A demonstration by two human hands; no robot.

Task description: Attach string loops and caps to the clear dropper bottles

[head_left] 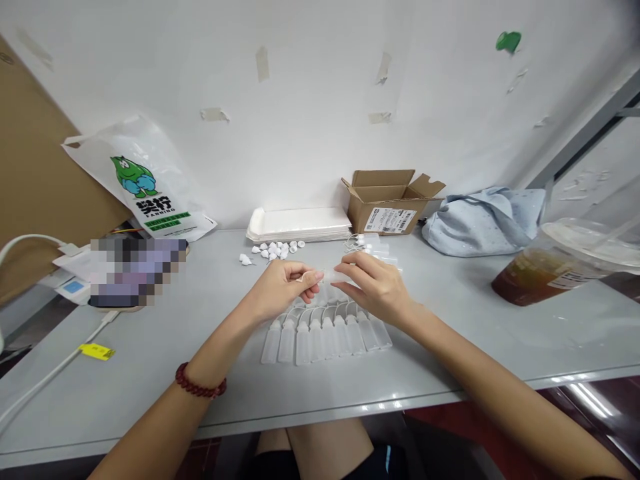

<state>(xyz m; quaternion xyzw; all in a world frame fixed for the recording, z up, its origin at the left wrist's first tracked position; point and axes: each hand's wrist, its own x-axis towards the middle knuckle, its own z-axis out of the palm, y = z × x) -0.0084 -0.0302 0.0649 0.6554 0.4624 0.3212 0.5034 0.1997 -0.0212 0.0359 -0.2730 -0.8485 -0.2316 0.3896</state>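
Just beyond the row of translucent bottles (327, 340), pinching a partly hidden bottle (330, 275) in the left hand (283, 287); curving the right hand (377, 287) near its other end, without showing whether touching. Probably feeling light, squeezable and slick, favouring a neck hold. Farther past the row's left, showing white caps (273, 251).

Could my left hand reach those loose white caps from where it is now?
Probably yes: the white caps lie just beyond your left hand, with nothing visible blocking the way. It does seem to be pinching a translucent piece, so those fingers may need freeing first.
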